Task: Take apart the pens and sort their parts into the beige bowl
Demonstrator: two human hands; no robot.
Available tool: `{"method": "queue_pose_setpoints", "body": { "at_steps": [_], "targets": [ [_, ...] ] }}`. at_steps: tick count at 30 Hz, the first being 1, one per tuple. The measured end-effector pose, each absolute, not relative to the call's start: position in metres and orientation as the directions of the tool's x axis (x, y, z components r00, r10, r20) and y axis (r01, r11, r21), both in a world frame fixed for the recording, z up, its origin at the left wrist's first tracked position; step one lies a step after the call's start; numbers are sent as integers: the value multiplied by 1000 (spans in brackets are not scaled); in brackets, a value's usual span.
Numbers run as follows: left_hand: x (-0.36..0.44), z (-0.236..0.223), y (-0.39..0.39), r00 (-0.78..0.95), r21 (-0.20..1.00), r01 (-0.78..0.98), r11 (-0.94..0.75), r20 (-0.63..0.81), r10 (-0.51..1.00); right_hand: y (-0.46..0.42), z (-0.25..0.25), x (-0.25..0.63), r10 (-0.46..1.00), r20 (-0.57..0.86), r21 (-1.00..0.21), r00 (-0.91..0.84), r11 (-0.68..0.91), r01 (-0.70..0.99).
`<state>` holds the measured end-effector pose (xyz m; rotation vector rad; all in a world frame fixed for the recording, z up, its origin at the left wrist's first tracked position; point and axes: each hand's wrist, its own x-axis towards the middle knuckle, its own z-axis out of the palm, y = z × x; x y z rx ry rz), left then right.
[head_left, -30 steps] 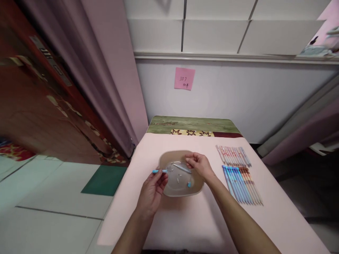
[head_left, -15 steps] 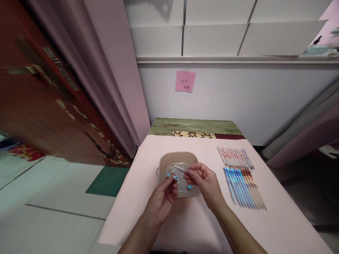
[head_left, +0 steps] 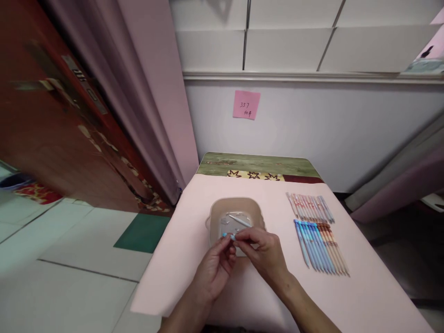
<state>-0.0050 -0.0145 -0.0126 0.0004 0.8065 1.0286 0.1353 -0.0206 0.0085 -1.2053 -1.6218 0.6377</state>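
Note:
Over the near part of a beige plastic tub (head_left: pixel 217 213), my left hand (head_left: pixel 215 266) pinches a small light-blue pen part (head_left: pixel 225 235) between thumb and fingertips. My right hand (head_left: pixel 265 252) is closed in a pinch at the right end of that part. Whatever its fingertips hold there is too small and covered to make out. Inside the tub lies a slim whitish pen tube (head_left: pixel 240 220), with small pale pieces around it. My hands hide the tub's near side.
To the right lie a row of blue and brown pens (head_left: pixel 321 249) and, behind it, a row of pale patterned pens (head_left: pixel 309 207). A pink cloth (head_left: pixel 183 259) covers most of the table. A pink note (head_left: pixel 246 105) is on the wall behind.
My right hand has moved left and down, bringing its fingertips to the blue part. My left hand has stayed nearly in place. The view has shifted slightly.

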Motion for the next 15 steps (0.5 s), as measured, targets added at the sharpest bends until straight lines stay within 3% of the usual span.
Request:
{"method": "queue_pose_setpoints", "body": {
  "at_steps": [5, 9, 12, 15],
  "targets": [
    [-13, -9, -13, 278, 329, -765, 554, -608, 744, -18, 10, 132, 974, 227, -939, -12, 221, 265],
    [-31, 0, -3, 213, 334, -804, 493, -611, 762, -6, 11, 147, 984, 123, -966, 129, 89, 244],
    [-47, 5, 5, 169, 322, -849, 419, -587, 792, 14, 6, 159, 978, 124, -921, 167, 50, 387],
    [-56, 6, 10, 152, 306, -871, 386, -579, 801, 38, -7, 158, 997, 75, -742, 36, 32, 670]
  ]
}}
